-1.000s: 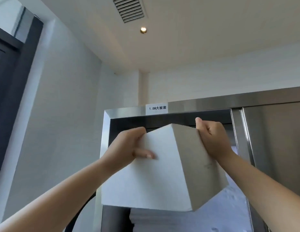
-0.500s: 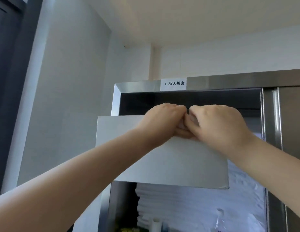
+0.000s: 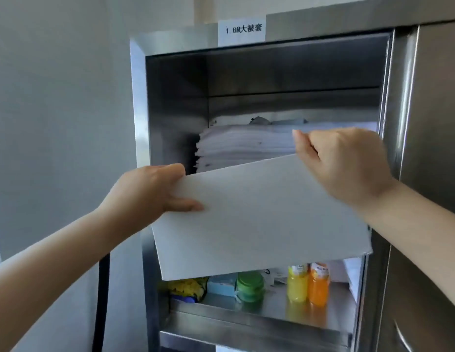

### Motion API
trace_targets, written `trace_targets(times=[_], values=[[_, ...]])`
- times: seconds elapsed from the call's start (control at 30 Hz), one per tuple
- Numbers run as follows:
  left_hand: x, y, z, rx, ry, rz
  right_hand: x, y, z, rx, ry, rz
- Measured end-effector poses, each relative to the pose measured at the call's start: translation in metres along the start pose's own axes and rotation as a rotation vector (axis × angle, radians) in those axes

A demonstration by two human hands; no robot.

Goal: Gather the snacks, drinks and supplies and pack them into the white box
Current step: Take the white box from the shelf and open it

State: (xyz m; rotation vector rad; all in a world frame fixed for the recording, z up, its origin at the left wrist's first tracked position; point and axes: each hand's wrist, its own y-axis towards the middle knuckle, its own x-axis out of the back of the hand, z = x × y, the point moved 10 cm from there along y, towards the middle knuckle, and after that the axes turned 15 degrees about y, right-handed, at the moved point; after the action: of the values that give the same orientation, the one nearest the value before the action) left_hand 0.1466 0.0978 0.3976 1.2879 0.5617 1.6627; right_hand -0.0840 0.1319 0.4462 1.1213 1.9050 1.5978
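One big stainless cabinet [image 3: 170, 97] takes up most of the view, with two open shelves showing. Right in front of it the person holds the white box [image 3: 259, 219] up in the air. It's tilted so its right end sits higher, and it hides the strip between the shelves. Best guess is it's being brought close to the lower shelf for loading. Whether anything is inside it can't be seen from this side.

Behind the box's top edge there's a stack of folded white linen [image 3: 246, 146] on the upper shelf, probably not part of the job. The left hand [image 3: 150, 194] clamps the upper left corner, thumb flat on the front face and fingers wrapped behind. The right hand [image 3: 348, 163] is curled over the top right edge, gripping it too. One hand per end makes sense for a box that wide.

On the lower shelf under the box sit an orange bottle [image 3: 318, 285] right beside a yellow bottle [image 3: 296, 284], then a green-lidded jar [image 3: 249, 287], a pale blue pack [image 3: 221, 284] and a yellow snack bag [image 3: 187, 288]. They look easy to reach from the front.
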Motion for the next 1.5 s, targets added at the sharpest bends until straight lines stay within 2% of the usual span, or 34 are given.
trace_targets(times=[0.07, 0.17, 0.27, 0.57, 0.73, 0.87, 1.07, 1.13, 1.23, 1.3, 1.4, 1.5], values=[[0.000, -0.009, -0.006, -0.028, -0.063, -0.028, -0.006, -0.016, 0.001, -0.047, 0.017, 0.110], [-0.018, -0.028, -0.021, -0.068, -0.087, 0.029, -0.019, -0.055, 0.003, -0.105, 0.053, 0.293], [-0.043, -0.058, -0.048, -0.139, -0.100, 0.084, -0.033, -0.104, 0.012, -0.124, 0.091, 0.383], [-0.122, -0.137, -0.098, -0.232, -0.201, 0.241, -0.071, -0.229, 0.025, -0.160, 0.091, 0.407], [-0.166, -0.169, -0.115, -0.283, -0.149, 0.317, -0.089, -0.273, 0.032, -0.190, 0.128, 0.460], [-0.182, -0.187, -0.129, -0.326, -0.161, 0.316, -0.102, -0.308, 0.037, -0.209, 0.154, 0.519], [-0.202, -0.212, -0.132, -0.338, -0.172, 0.301, -0.110, -0.330, 0.056, -0.179, 0.220, 0.507], [-0.217, -0.224, -0.135, -0.357, -0.179, 0.378, -0.112, -0.341, 0.061, -0.164, 0.242, 0.521], [-0.248, -0.237, -0.137, -0.370, -0.156, 0.638, -0.114, -0.353, 0.067, -0.152, 0.239, 0.564], [-0.257, -0.235, -0.134, -0.270, -0.296, 0.754, -0.117, -0.356, 0.068, -0.165, 0.235, 0.597], [-0.266, -0.225, -0.129, -0.091, -0.526, 0.762, -0.119, -0.359, 0.065, -0.200, 0.226, 0.643], [-0.292, -0.217, -0.134, -0.094, -0.411, 0.867, -0.123, -0.363, 0.065, -0.229, 0.227, 0.707]])
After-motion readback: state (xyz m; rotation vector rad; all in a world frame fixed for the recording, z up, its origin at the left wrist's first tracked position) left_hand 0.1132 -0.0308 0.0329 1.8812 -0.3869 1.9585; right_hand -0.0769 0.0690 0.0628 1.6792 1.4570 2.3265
